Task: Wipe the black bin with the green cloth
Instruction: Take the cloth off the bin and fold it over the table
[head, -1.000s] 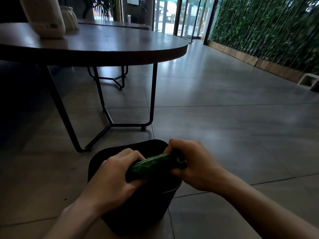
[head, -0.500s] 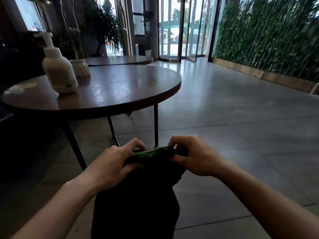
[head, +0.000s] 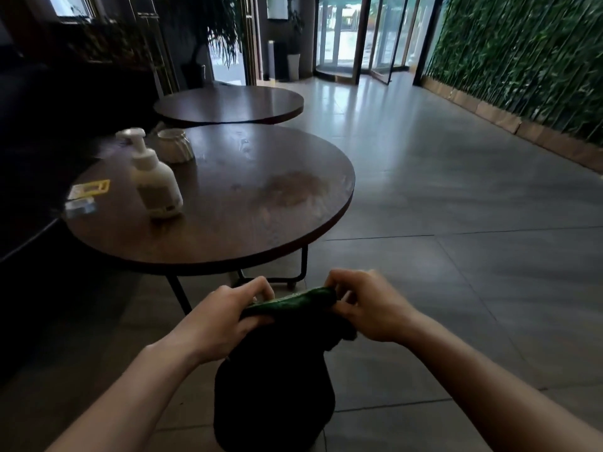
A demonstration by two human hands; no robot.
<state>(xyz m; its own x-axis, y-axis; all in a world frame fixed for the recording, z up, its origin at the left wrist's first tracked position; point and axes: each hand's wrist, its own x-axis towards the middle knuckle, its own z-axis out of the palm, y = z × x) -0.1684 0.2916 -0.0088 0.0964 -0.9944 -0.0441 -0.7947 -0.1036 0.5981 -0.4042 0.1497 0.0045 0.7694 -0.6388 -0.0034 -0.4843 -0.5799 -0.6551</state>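
Wiping seems underway: left hand (head: 225,316) and right hand (head: 365,308) both grip the green cloth (head: 290,301) at 12 o'clock on the black bin (head: 274,396); how much is left, I cannot tell

Dim interior; daylight from the glass doors (head: 355,37) far beyond the fingers glares on the floor (head: 456,197); left side dark, edges warped, slight blur

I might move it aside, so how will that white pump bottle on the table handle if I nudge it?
The pump bottle looks wide-based and squat, so it would probably slide on the table rather than tip. A push on its tall pump head could topple it. How full it is can't be told.
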